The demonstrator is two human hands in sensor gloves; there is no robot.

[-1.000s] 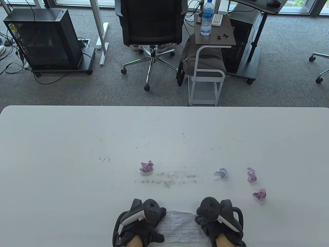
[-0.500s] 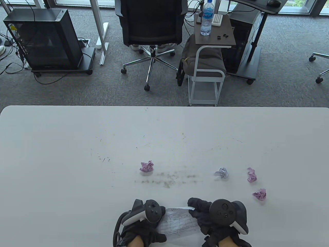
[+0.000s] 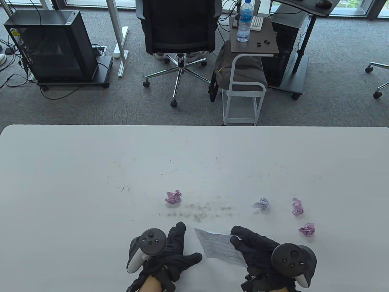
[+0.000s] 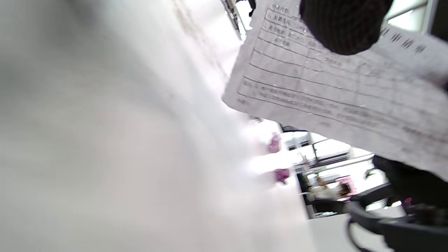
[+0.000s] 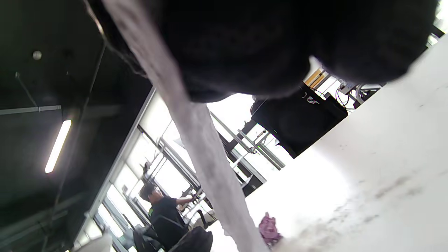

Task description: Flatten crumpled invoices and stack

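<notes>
At the bottom middle of the frame, the right hand (image 3: 258, 252) pinches the invoice (image 3: 220, 247); the left hand (image 3: 170, 255) is spread wide. One-handed, the paper could flop or tear.

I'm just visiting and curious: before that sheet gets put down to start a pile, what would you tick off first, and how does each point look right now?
1. Flattened invoice held by the right hand: ok.
2. Left hand clear of the sheet, fingers spread: ok.
3. Sheet fully smooth: not ok, creases show in the left wrist view.
4. Bare table to the left for a stack: ok.
5. Crumpled balls left to do: not ok, pink, white, pink, pink remain.
6. Sheet touching the table: cannot tell.
</notes>
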